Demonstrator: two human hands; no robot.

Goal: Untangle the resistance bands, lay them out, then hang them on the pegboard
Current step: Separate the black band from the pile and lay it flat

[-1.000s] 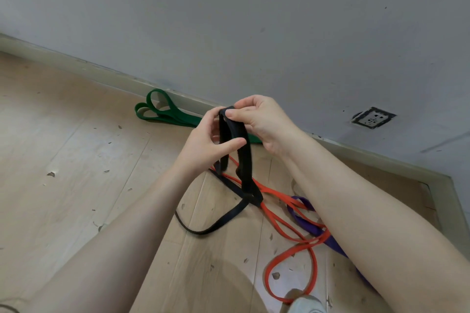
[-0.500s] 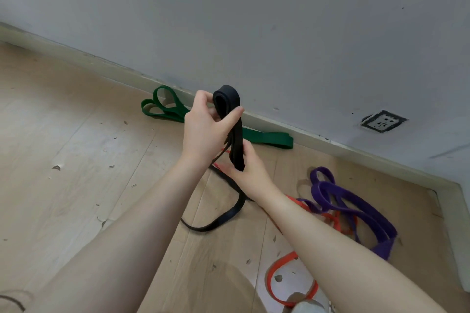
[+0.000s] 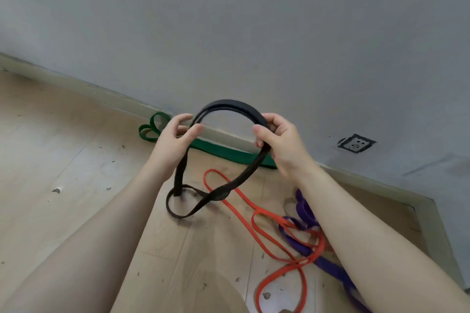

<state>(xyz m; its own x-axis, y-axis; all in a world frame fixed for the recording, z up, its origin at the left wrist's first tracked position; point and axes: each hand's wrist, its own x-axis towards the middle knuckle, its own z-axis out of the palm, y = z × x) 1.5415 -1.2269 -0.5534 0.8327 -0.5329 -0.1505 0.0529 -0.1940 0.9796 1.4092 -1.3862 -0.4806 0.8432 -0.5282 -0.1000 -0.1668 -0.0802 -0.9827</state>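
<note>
Above a wood floor by the grey wall, the left hand and right hand each grip the black band, spread but twisted below; untangling continues, the twist apparently needing turning out next.

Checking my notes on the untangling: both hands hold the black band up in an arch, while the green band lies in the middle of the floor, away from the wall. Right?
Not quite. The head view shows the green band lying along the baseboard, against the wall. Both the left hand and right hand do hold the black band up in an arch.
</note>
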